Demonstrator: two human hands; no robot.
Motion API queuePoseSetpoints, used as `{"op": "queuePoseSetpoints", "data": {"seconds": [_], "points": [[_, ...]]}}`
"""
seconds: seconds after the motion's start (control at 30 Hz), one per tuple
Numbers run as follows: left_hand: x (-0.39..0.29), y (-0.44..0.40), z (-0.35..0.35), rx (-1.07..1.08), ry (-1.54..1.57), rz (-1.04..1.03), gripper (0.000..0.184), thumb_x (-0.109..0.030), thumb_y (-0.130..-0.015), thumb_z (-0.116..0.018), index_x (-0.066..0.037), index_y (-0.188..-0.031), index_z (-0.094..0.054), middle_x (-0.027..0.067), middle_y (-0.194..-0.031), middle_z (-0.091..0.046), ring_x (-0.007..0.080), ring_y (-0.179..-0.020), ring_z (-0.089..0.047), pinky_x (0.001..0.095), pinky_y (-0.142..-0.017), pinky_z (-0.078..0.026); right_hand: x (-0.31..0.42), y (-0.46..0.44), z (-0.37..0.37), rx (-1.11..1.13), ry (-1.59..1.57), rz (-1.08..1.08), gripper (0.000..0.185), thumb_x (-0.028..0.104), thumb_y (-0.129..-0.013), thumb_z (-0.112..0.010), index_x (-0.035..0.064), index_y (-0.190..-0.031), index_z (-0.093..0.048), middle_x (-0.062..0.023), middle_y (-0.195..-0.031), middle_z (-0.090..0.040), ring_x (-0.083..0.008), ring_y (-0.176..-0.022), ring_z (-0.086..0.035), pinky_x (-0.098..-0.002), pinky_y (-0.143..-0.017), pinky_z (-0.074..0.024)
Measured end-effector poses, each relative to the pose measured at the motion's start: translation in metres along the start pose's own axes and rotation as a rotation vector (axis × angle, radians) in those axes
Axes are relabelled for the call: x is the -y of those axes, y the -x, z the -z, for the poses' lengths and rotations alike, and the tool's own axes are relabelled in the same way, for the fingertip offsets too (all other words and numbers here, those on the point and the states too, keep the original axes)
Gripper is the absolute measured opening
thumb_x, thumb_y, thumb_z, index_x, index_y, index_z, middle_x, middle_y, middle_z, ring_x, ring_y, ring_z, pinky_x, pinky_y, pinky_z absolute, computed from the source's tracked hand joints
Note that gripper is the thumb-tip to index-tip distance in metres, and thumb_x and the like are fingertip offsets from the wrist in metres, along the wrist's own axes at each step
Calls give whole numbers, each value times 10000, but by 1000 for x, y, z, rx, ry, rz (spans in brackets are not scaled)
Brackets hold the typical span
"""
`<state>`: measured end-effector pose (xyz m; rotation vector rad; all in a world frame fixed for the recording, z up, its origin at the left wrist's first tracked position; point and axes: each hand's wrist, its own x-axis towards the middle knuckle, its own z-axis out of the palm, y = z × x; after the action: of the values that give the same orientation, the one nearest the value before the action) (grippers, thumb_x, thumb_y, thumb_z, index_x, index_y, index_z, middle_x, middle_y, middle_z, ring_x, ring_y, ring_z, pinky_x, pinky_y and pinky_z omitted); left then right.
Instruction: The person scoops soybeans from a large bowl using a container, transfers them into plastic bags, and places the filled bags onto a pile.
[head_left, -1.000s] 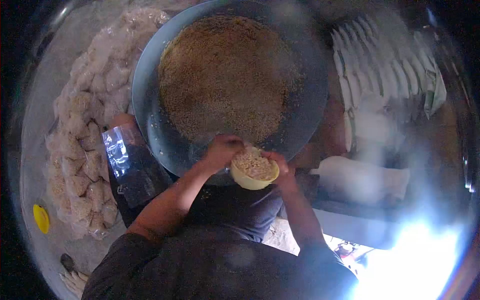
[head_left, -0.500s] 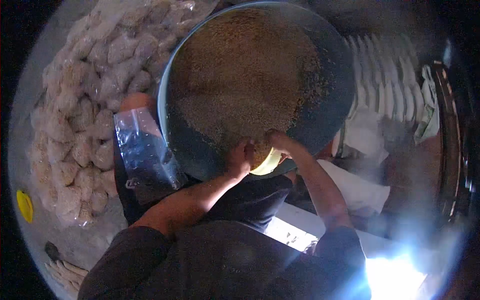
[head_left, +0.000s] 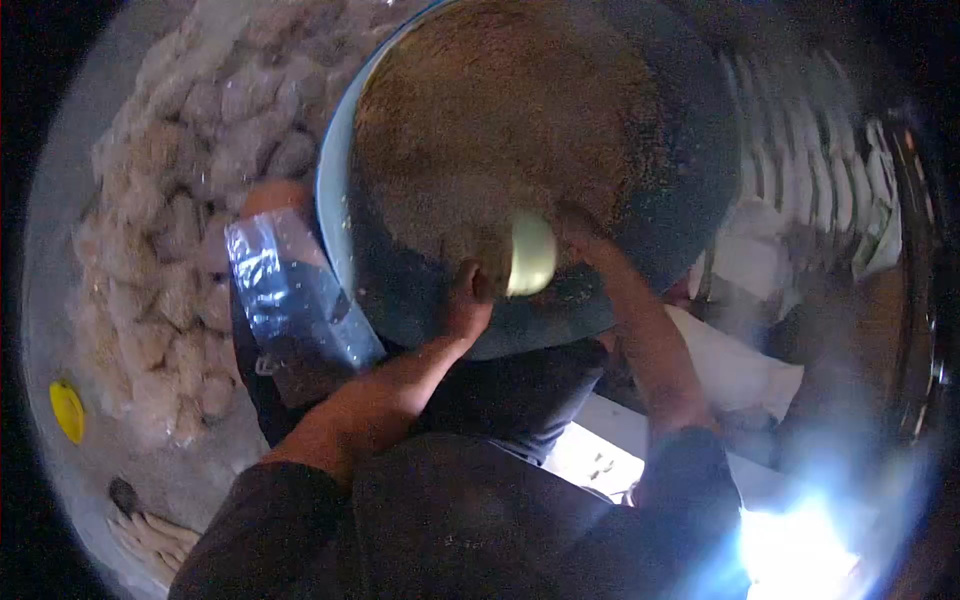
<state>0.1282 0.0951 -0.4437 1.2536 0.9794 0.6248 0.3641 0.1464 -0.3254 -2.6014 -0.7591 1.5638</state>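
Observation:
A pale yellow cup or small bowl [head_left: 533,254] is tipped on its side over the near part of a big blue-grey tub [head_left: 334,200]. My right hand [head_left: 584,234] is at the cup's right side, its fingers dim and blurred but closed on it. To the left of the cup is my left hand [head_left: 472,292], fingers curled; what they hold, if anything, I cannot make out. Brown, grainy loose material [head_left: 500,120] fills much of the tub beyond both hands. A clear plastic bag [head_left: 270,290] lies over my left leg beside the tub.
Many filled clear bags [head_left: 190,250] are heaped on the left. White packets [head_left: 800,150] stand in a row at right, with a white sheet or bag [head_left: 740,370] nearer me. A yellow object [head_left: 68,412] lies at far left. Bright light glares at lower right.
The cup has moved forward over the tub and turned on its side, showing its pale outside. Both hands have moved further forward and apart; the view has shifted slightly.

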Motion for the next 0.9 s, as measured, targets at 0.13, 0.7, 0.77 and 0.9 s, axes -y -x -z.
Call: {"op": "queuePoseSetpoints", "data": {"seconds": [0.13, 0.7, 0.77, 0.9], "points": [[-17, -6, 3, -160, -165, -39, 286, -242, -967, -530, -66, -1187, -584, 244, -1059, -636, 356, -987, -649, 457, -779, -508, -78, -69, -23, -357, 956, 364, 681, 392, -841, -663, 45, -1392, -461, -238, -1432, -441, -388, -1318, -444, -519, -1067, -402], [-35, -9, 14, -50, 429, 234, 169, -115, -975, -505, 19, -1051, -575, 149, -910, -635, 304, -758, -622, 411, -664, -468, -25, 30, -140, -793, 535, 513, 425, 304, -891, -641, 117, -1273, -632, -132, -1286, -603, -322, -1147, -595, -403, -944, -493], [-53, 1, 39, -112, 178, -57, 141, -138, -970, -529, -27, -1026, -595, 79, -826, -606, 215, -692, -591, 349, -617, -461, -21, 7, -153, -852, 797, 476, 396, 278, -878, -643, 115, -1238, -654, -162, -1199, -640, -354, -1076, -631, -438, -907, -509], [-115, 3, 119, 16, -891, -483, 162, -206, -934, -604, -64, -1010, -621, 42, -744, -611, 183, -663, -604, 321, -588, -486, 8, 57, -108, -657, 289, 654, 266, 186, -878, -639, 96, -1122, -695, -129, -1141, -676, -303, -965, -682, -390, -820, -537]]}}
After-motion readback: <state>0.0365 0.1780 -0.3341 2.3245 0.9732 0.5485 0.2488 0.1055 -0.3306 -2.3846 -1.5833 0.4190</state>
